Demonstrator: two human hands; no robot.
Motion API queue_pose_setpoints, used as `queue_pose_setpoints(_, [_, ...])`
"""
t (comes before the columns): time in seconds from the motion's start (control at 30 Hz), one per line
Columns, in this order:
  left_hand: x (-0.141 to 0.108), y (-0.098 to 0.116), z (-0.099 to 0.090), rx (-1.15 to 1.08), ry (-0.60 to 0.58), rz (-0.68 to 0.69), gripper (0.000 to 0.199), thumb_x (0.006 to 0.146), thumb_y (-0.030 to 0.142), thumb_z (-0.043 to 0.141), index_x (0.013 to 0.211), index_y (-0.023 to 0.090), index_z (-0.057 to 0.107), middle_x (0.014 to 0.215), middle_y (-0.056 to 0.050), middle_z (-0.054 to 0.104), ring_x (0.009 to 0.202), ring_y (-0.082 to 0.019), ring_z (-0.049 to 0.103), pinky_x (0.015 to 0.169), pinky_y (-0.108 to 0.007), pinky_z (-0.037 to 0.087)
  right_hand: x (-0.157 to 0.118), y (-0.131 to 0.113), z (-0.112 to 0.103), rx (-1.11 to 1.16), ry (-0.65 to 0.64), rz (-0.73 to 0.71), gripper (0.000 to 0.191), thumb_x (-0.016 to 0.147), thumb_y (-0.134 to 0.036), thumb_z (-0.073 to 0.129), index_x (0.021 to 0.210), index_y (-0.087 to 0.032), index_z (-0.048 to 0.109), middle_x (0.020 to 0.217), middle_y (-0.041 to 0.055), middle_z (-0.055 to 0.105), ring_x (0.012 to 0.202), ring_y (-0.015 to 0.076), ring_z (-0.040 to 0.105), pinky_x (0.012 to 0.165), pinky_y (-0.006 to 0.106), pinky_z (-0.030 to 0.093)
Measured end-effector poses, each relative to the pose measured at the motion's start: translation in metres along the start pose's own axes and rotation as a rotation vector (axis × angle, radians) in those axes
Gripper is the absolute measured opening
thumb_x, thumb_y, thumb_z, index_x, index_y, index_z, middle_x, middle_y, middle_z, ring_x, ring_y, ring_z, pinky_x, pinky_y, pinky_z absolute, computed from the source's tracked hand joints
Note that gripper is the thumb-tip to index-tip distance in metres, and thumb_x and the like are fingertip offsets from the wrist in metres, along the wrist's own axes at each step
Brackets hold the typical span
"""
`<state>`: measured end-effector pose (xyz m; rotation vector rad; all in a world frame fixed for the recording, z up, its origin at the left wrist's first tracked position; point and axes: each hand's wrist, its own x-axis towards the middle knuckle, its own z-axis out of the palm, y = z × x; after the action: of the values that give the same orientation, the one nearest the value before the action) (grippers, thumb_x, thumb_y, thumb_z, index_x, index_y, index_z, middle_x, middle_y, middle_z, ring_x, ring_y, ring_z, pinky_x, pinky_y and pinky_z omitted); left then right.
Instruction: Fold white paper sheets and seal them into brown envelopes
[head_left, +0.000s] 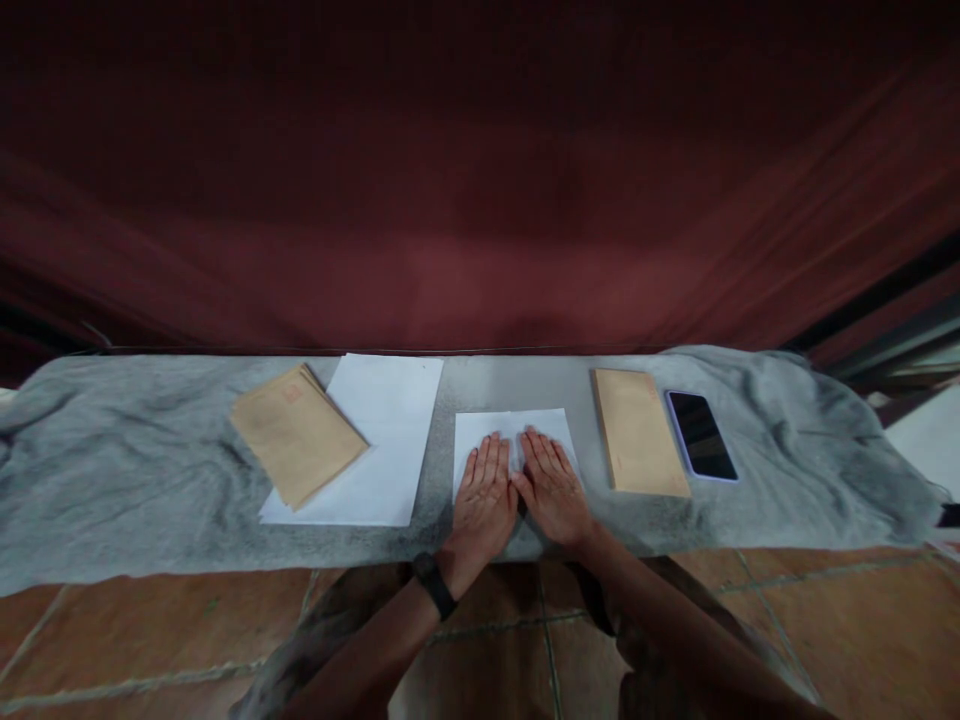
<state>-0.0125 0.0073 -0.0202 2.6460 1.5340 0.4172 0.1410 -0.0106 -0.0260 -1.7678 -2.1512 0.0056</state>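
Note:
A white sheet of paper [471, 428] lies on the grey cloth in front of me, its near part covered by my hands. My left hand [484, 495] rests flat on its left side, fingers stretched out and pointing away from me. Flat on the right side of the same sheet is my right hand [553, 492], its fingers also extended. The two hands are close together, with the thumbs near each other at the middle. Neither hand grips anything. Whether the sheet is folded under the palms is hidden.
On the left, several brown envelopes [296, 430] lie partly over white paper sheets [390, 440]. To the right are a stack of brown envelopes [641, 430] and a phone [702, 435]. Grey cloth [150, 450] covers the narrow bench; a dark red curtain [465, 270] hangs behind it.

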Motion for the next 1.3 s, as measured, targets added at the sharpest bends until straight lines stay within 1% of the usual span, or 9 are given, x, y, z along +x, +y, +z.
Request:
queue_pose_setpoints(0.27, [-0.001, -0.009, -0.007, 0.021, 0.016, -0.097, 0.067, 0.102, 0.046, 0.039, 0.154, 0.004, 0.032, 0.162, -0.022, 0.03, 0.152, -0.031, 0.027, 0.123, -0.05, 0.03, -0.003, 0.015, 0.001, -0.075, 0.047, 0.079, 0.063, 0.106, -0.043, 0.036, 0.156, -0.005, 0.032, 0.161, 0.0202, 0.035, 0.149, 0.0296, 0.032, 0.122, 0.047, 0.028])
queue_pose_setpoints(0.4, [-0.004, -0.013, -0.009, 0.023, 0.034, -0.1, 0.074, 0.1, 0.055, 0.04, 0.155, 0.006, 0.031, 0.162, -0.023, 0.031, 0.152, -0.033, 0.026, 0.121, -0.053, 0.031, -0.005, 0.022, 0.001, -0.086, 0.072, 0.079, 0.065, 0.105, -0.045, 0.037, 0.157, -0.006, 0.03, 0.16, 0.021, 0.036, 0.148, 0.0307, 0.035, 0.12, 0.049, 0.031])
queue_pose_setpoints(0.67, [-0.005, -0.013, -0.011, 0.017, 0.049, -0.118, 0.076, 0.1, 0.055, 0.039, 0.155, 0.005, 0.028, 0.162, -0.024, 0.03, 0.153, -0.033, 0.024, 0.121, -0.052, 0.031, -0.011, 0.032, 0.003, -0.101, 0.114, 0.088, 0.069, 0.105, -0.047, 0.036, 0.159, -0.006, 0.023, 0.161, 0.0222, 0.033, 0.147, 0.0345, 0.035, 0.118, 0.053, 0.033])
queue_pose_setpoints(0.83, [-0.006, -0.017, -0.008, -0.001, 0.071, -0.147, 0.077, 0.1, 0.055, 0.04, 0.158, 0.008, 0.022, 0.162, -0.023, 0.029, 0.153, -0.033, 0.024, 0.121, -0.055, 0.03, -0.014, 0.032, 0.002, -0.097, 0.14, 0.1, 0.071, 0.105, -0.047, 0.036, 0.161, -0.007, 0.017, 0.162, 0.0225, 0.03, 0.147, 0.0357, 0.036, 0.117, 0.054, 0.034])
queue_pose_setpoints(0.93, [-0.004, -0.019, -0.012, -0.001, 0.074, -0.162, 0.074, 0.101, 0.053, 0.039, 0.157, 0.006, 0.025, 0.161, -0.024, 0.031, 0.152, -0.034, 0.026, 0.122, -0.056, 0.029, -0.014, 0.034, 0.001, -0.102, 0.127, 0.108, 0.069, 0.105, -0.046, 0.036, 0.16, -0.005, 0.021, 0.162, 0.0225, 0.031, 0.147, 0.0354, 0.035, 0.118, 0.053, 0.033])
queue_pose_setpoints(1.03, [0.0, -0.016, -0.021, -0.036, 0.03, -0.062, 0.064, 0.103, 0.045, 0.036, 0.154, 0.006, 0.033, 0.159, -0.022, 0.036, 0.151, -0.03, 0.029, 0.123, -0.052, 0.03, -0.013, 0.04, -0.002, -0.098, 0.082, 0.118, 0.062, 0.106, -0.042, 0.033, 0.157, -0.007, 0.03, 0.161, 0.0196, 0.035, 0.146, 0.0336, 0.037, 0.119, 0.053, 0.032])
queue_pose_setpoints(1.17, [-0.003, -0.001, -0.028, -0.147, -0.079, 0.246, 0.055, 0.104, 0.041, 0.038, 0.151, 0.013, 0.04, 0.159, -0.013, 0.04, 0.15, -0.022, 0.033, 0.124, -0.043, 0.031, -0.006, 0.047, -0.017, -0.035, 0.009, 0.125, 0.057, 0.107, -0.04, 0.03, 0.155, -0.012, 0.037, 0.157, 0.0162, 0.043, 0.146, 0.0293, 0.039, 0.12, 0.053, 0.031])
queue_pose_setpoints(1.23, [-0.008, 0.005, -0.027, -0.184, -0.122, 0.345, 0.057, 0.103, 0.045, 0.041, 0.151, 0.014, 0.041, 0.159, -0.013, 0.041, 0.149, -0.021, 0.035, 0.124, -0.042, 0.03, -0.001, 0.046, -0.026, 0.042, -0.045, 0.065, 0.055, 0.107, -0.039, 0.028, 0.154, -0.012, 0.039, 0.156, 0.0147, 0.046, 0.146, 0.0258, 0.039, 0.121, 0.05, 0.033])
queue_pose_setpoints(1.3, [-0.013, 0.009, -0.024, -0.208, -0.15, 0.383, 0.063, 0.101, 0.05, 0.046, 0.151, 0.014, 0.041, 0.158, -0.014, 0.043, 0.148, -0.023, 0.038, 0.123, -0.043, 0.03, 0.005, 0.038, -0.035, 0.142, -0.13, -0.061, 0.053, 0.108, -0.037, 0.027, 0.152, -0.014, 0.043, 0.156, 0.0114, 0.046, 0.147, 0.0215, 0.039, 0.122, 0.046, 0.033])
